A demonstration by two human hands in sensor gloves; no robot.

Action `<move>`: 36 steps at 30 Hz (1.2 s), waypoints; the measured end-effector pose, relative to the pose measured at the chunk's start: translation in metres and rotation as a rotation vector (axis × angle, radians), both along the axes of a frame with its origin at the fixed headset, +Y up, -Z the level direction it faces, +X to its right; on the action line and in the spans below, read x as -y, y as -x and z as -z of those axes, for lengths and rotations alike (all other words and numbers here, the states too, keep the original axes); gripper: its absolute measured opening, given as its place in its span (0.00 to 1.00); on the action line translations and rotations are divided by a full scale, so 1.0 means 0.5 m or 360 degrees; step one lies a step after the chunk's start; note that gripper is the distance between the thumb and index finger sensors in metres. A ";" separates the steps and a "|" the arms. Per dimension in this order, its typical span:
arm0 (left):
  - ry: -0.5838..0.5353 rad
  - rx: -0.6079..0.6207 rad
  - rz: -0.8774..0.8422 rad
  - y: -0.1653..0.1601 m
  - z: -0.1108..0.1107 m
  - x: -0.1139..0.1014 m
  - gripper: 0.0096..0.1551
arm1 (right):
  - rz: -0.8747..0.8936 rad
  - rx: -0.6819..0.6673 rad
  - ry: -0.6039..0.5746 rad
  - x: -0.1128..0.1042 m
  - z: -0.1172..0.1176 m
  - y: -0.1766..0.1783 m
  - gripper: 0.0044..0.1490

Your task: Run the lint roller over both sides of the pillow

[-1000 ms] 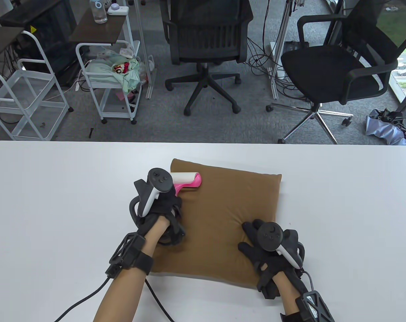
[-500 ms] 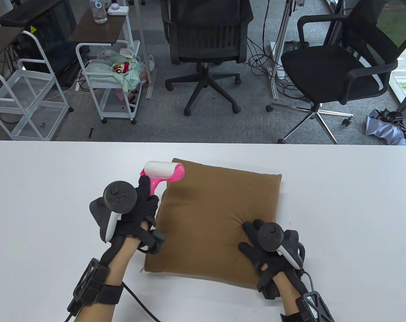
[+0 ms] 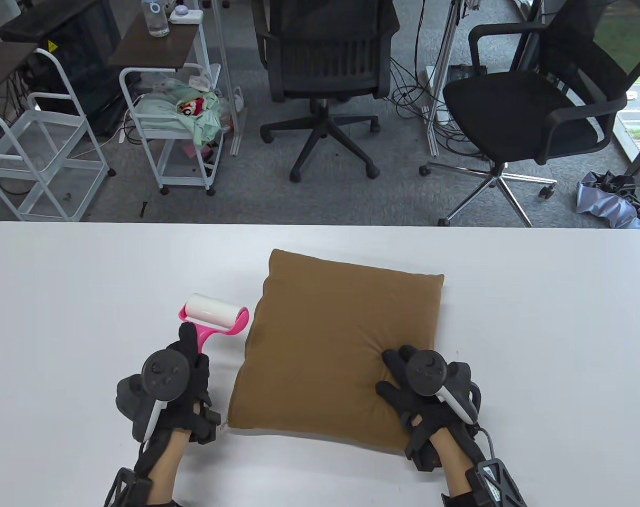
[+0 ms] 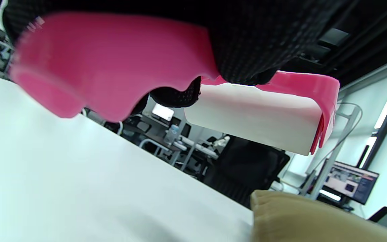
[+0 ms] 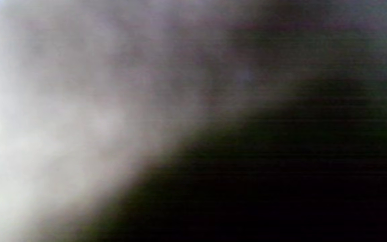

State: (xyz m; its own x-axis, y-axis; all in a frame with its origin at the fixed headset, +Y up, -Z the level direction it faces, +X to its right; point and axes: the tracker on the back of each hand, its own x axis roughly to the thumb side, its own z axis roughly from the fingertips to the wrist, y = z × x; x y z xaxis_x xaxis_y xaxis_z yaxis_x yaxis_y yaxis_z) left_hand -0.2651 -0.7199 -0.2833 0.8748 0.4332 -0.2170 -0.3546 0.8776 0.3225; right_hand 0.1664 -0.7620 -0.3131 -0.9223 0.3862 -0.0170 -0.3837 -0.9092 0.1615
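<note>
Your left hand [image 3: 174, 383] grips the roller [image 3: 214, 317], held off the pillow [image 3: 335, 343]; right hand [image 3: 423, 393] presses its corner, fingers spread. Likely between passes: next, flip the pillow.

Left hand [image 3: 174, 383] gripping, fingers curled; right hand [image 3: 425, 391] flat, fingers spread

Office; swivel chairs [image 3: 325, 63], carts [image 3: 172, 121], monitor [image 4: 348, 183]

2 office chairs [image 3: 325, 68]; white carts [image 3: 166, 127] — cluttered.
</note>
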 end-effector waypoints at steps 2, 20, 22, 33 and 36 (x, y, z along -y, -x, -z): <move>0.0067 -0.0003 0.0016 0.003 -0.001 0.014 0.39 | 0.0000 0.0000 0.0000 0.000 0.000 0.000 0.42; 0.0217 -0.0183 -0.0006 0.048 0.007 0.052 0.38 | -0.0114 0.0036 0.0026 -0.027 0.010 0.013 0.42; 0.0255 -0.0254 0.0008 0.061 0.010 0.061 0.38 | -0.0105 0.0042 0.0025 -0.026 0.009 0.012 0.42; 0.0504 -0.0540 0.0101 0.115 0.018 0.121 0.38 | -0.0065 0.0047 0.0028 -0.023 0.005 0.008 0.42; 0.0534 -0.0573 0.0127 0.116 0.019 0.129 0.38 | -0.0057 0.0045 0.0029 -0.023 0.005 0.007 0.42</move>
State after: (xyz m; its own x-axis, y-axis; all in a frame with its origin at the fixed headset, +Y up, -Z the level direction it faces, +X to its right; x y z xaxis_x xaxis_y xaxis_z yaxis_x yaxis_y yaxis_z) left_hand -0.3233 -0.7843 -0.2927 0.7464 0.2226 -0.6271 -0.2003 0.9738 0.1073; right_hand 0.1627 -0.7506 -0.3157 -0.9346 0.3523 -0.0497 -0.3556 -0.9195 0.1677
